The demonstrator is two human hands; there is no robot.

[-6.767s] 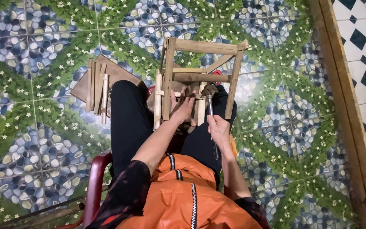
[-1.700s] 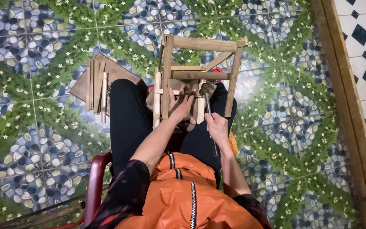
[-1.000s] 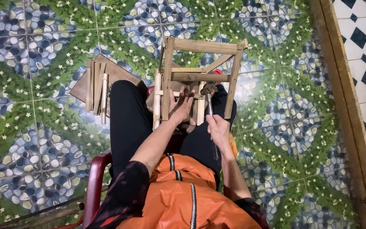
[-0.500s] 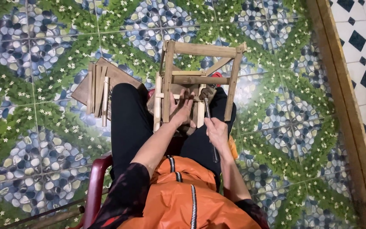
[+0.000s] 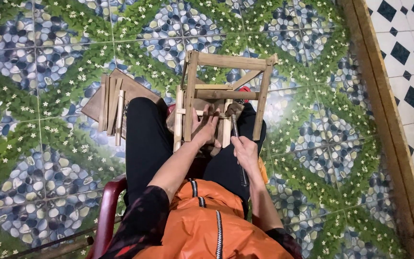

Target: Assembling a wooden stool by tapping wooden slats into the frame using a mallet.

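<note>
Head camera, looking straight down: one wooden frame (image 5: 226, 91) of light slats rests across the seated person's knees, far end out over the tiled floor (image 5: 39, 158). One pile of loose wooden slats (image 5: 113, 108) lies on a brown board just left of the left leg; about five slats show. One red chair (image 5: 107, 211) is cut off at the near edge. Left hand (image 5: 206, 128) grasps an upright slat of the frame. Right hand (image 5: 244, 151) is clenched round the handle of a hammer (image 5: 235, 132), whose head sits against the frame's near rail; the handle's lower end is hidden behind the wrist. Half a second earlier the hammer head stood slightly farther right; the frame has stayed put.
</note>
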